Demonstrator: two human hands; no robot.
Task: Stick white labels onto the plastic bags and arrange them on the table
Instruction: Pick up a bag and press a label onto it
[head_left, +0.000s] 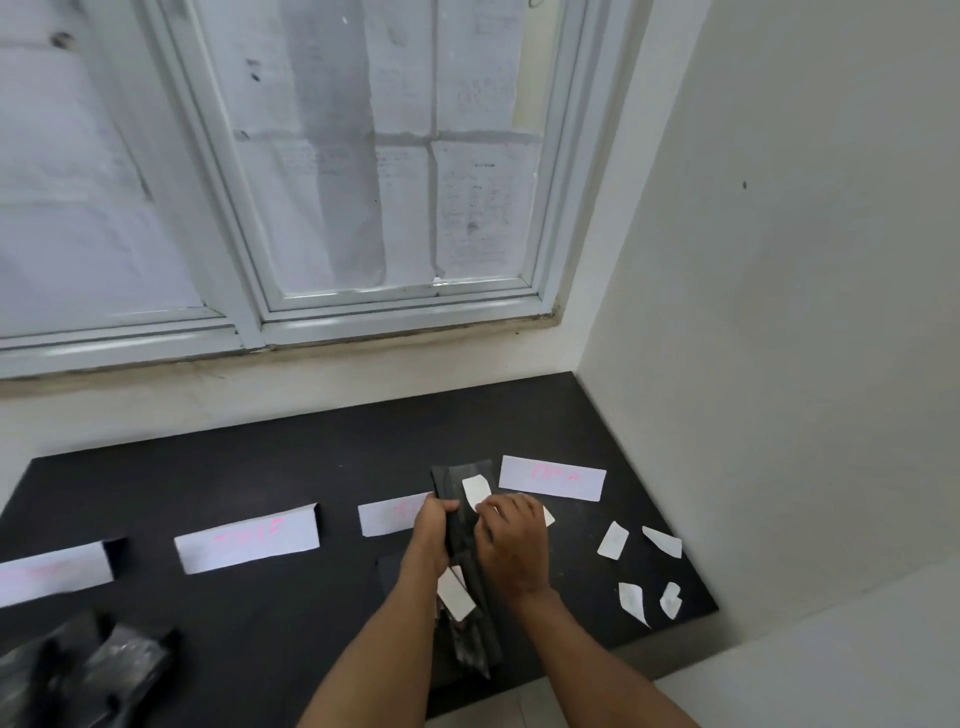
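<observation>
- Lower left corner: a crumpled heap of glossy black plastic bags (88, 670) lies on the matte black desk (291, 467).
- Across the middle of the desk runs a row of four white paper strips with pink writing (too blurred to read). One is at the far left (54, 574) and the next is to its right (248, 540). A third (392, 514) is partly hidden behind the left hand, and a fourth (551, 478) lies up and right of the hands.
- Lower centre: the left hand (434, 525) has its grip clamped round the left edge of a long folded bundle of black plastic (447, 480). The bundle runs lengthwise between both hands, over the near part of the desk.
- Two small white labels sit on that bundle: one (476, 492) near its far end, just above the fingertips of the right hand, and another (455, 595) lower down, beside the left wrist.
- The right hand (511, 545) lies knuckles-up on the right side of the bundle, fingers bent down onto it. I cannot tell whether its grip closes on anything.
- Right of the hands, four loose white label pieces lie apart on the desk: (613, 540), (662, 540), (634, 603), (670, 600).
- Upper left and centre: a white-framed window (395, 299) with paper sheets over the glass. A plain white wall (779, 260) fills the right.
</observation>
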